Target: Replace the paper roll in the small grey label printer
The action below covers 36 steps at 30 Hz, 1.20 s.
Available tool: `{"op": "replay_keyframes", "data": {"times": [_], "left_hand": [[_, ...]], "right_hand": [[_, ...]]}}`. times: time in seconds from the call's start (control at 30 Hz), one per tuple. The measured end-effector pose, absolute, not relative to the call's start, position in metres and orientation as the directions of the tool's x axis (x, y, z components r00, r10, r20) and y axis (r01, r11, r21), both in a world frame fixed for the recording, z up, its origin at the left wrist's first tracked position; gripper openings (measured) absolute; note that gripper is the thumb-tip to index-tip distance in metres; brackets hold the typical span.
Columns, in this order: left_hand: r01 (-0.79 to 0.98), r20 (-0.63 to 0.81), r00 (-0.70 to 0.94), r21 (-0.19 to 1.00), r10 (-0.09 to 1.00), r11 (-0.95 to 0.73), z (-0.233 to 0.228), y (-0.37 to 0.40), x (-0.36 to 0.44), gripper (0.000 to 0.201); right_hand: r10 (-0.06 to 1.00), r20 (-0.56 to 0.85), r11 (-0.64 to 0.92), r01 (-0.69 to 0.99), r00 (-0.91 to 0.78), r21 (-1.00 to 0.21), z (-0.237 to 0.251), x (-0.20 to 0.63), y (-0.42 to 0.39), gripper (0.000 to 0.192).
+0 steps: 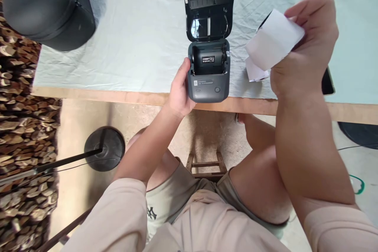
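Note:
A small dark grey label printer (209,71) stands at the table's near edge with its lid (210,10) swung up and the paper bay bare. My left hand (179,90) grips the printer's left side, thumb at the bay's rim. My right hand (307,43) is raised to the right of the printer and holds a white roll of paper (273,41), its loose end hanging down toward the table.
A pale green cloth (141,35) covers the wooden table (118,96). A large black case (47,6) sits at the far left. A dark flat object (327,82) lies partly under my right hand. Below are a stand base (104,149) and stacked firewood (20,126).

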<state>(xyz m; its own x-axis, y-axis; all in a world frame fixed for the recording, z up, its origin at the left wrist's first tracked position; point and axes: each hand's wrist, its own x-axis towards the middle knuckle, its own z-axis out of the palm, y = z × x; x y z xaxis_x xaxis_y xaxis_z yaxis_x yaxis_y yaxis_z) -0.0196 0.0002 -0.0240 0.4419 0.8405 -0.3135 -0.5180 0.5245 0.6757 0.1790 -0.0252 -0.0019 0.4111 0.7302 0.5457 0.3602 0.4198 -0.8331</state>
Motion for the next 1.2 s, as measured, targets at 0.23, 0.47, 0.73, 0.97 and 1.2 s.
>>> {"op": "replay_keyframes", "data": {"times": [0.23, 0.47, 0.73, 0.97, 1.2], "left_hand": [[-0.487, -0.283, 0.488, 0.697, 0.826, 0.526, -0.027, 0.001, -0.021, 0.042], [-0.495, -0.304, 0.472, 0.686, 0.828, 0.533, -0.029, 0.001, -0.021, 0.044], [-0.498, -0.3, 0.481, 0.68, 0.824, 0.538, -0.027, -0.001, -0.02, 0.042], [-0.505, -0.262, 0.463, 0.707, 0.847, 0.495, -0.026, -0.005, -0.015, 0.025], [-0.504, -0.228, 0.46, 0.729, 0.858, 0.464, -0.028, -0.005, -0.015, 0.022]], "right_hand": [[0.864, -0.09, 0.051, -0.264, 0.495, -0.963, 0.007, 0.167, -0.021, 0.028], [0.878, -0.326, -0.101, -0.529, 0.35, -0.842, 0.02, 0.164, -0.019, 0.026], [0.912, -0.036, 0.112, -0.332, 0.408, -0.937, 0.015, 0.155, -0.024, 0.045], [0.849, 0.463, 0.381, 0.315, 0.253, -0.869, 0.015, 0.144, -0.036, 0.03], [0.907, 0.417, 0.27, 0.852, -0.068, -0.448, 0.011, 0.152, -0.04, 0.022]]}}
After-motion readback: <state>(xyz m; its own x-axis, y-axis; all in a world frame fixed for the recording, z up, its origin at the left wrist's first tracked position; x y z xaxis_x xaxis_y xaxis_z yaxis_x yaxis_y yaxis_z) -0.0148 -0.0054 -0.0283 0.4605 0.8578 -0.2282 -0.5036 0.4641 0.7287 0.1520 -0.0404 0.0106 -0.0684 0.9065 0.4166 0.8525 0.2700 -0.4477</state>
